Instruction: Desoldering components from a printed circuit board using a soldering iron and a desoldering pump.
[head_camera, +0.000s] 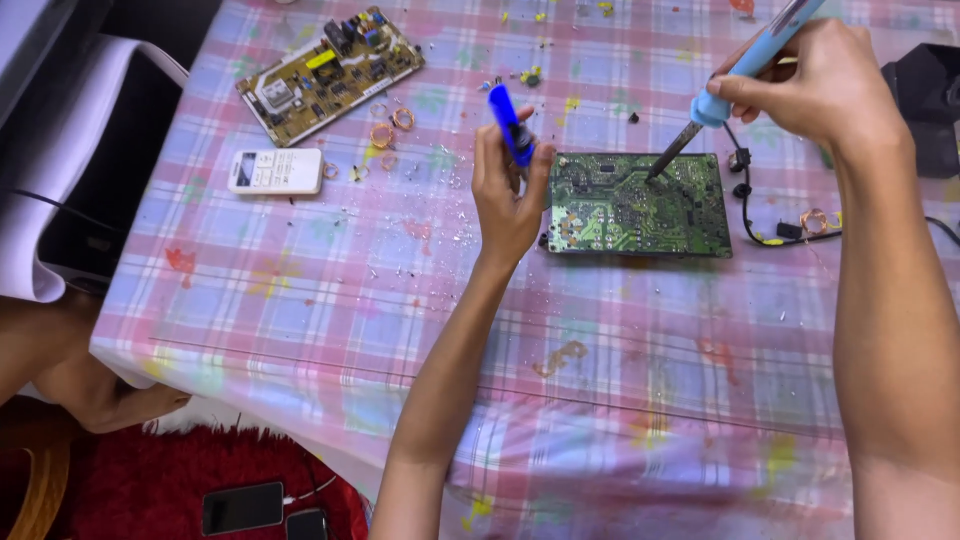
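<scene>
— So, how are the hands set?

— The right hand (810, 75) comes in from the upper right, forearm running down the right edge of the view, fingers closed around a light blue soldering iron (745, 65). The iron slants down to the left and its dark tip meets the upper middle of the green circuit board (640, 205). The left hand (508, 190) rises from the bottom centre, wrist bent back, fingers wrapped round a dark blue tool (510, 125) held nearly upright just beside the board's left edge.

— And the board itself?

— Flat on the pink plaid tablecloth (330, 290), solder side up, near the table's middle.

— What room is there around it?

— Open cloth lies in front of the board, toward the near table edge. To its right a black cable (745, 200) curls close by. Well apart at upper left sit a second, tan circuit board (330, 70), a white remote control (275, 171) and some copper wire coils (390, 125).
</scene>
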